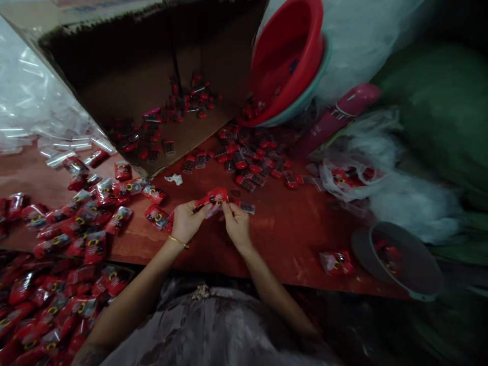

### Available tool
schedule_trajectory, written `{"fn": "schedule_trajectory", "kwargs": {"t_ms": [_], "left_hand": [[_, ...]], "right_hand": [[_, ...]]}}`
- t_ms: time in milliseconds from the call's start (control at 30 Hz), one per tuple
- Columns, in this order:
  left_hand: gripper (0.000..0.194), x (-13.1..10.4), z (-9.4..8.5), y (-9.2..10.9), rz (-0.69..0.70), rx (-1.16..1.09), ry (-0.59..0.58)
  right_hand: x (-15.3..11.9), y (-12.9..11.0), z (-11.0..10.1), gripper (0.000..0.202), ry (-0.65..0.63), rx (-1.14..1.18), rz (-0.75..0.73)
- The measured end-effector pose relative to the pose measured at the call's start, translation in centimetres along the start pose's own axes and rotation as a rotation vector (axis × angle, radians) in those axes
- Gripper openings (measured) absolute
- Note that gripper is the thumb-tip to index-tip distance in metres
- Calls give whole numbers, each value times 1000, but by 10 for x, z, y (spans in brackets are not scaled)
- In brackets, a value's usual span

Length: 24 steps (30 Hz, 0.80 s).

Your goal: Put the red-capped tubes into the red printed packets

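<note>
Both hands meet over the red tabletop at a small red printed packet. My left hand, with a gold bangle at the wrist, pinches its left side. On the packet's right edge the fingers of my right hand are closed. Beside my right hand lies a small clear container with dark contents. Left of my left hand another red packet rests on the table. Just beyond the hands spreads a loose pile of small red-capped containers. What the held packet contains is hidden.
A cardboard box lies open at the back, red-capped containers inside. Red packets heap at left, more below the edge. A tilted red basin, a pink bottle, a plastic bag and a grey basin stand right.
</note>
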State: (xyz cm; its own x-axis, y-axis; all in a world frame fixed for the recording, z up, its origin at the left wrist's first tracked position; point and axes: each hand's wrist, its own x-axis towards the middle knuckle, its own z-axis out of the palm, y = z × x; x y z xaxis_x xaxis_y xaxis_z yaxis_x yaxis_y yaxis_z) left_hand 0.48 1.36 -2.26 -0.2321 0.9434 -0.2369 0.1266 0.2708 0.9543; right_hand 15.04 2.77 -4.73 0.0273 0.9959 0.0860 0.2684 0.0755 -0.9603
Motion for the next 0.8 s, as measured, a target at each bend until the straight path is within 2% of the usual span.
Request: {"fn": "schedule_trajectory", "kwargs": {"t_ms": [67, 133, 167, 267, 300, 367, 433, 500, 567, 667, 800], "left_hand": [[30, 3, -4, -1, 180, 421, 40], [26, 8, -5, -3, 337, 729, 68], [28, 11, -4, -4, 385, 830, 85], [66, 19, 1, -6, 391, 980, 127], [73, 21, 2, -5, 388, 984, 133], [71, 21, 1, -2, 441, 925, 153], [55, 16, -2, 4, 533, 787, 182], [44, 7, -5, 12, 555, 621, 150], [40, -1, -5, 17, 459, 454, 44], [37, -8, 3, 19, 228, 110, -97], [33, -8, 11, 15, 2, -310, -99]], "right_hand": [[6, 0, -7, 38, 60, -80, -31], [10, 0, -12, 35, 65, -101, -47], [11, 0, -13, 35, 54, -96, -51], [9, 0, -10, 37, 29, -70, -56], [7, 0, -9, 38, 41, -66, -57], [4, 0, -9, 41, 78, -61, -57], [3, 0, -10, 40, 76, -36, -49], [2, -1, -11, 36, 30, 20, -33], [-1, -2, -9, 33, -19, 75, -16], [-8, -6, 0, 32, -71, 104, -24], [-16, -11, -1, 33, -120, 19, -88]]}}
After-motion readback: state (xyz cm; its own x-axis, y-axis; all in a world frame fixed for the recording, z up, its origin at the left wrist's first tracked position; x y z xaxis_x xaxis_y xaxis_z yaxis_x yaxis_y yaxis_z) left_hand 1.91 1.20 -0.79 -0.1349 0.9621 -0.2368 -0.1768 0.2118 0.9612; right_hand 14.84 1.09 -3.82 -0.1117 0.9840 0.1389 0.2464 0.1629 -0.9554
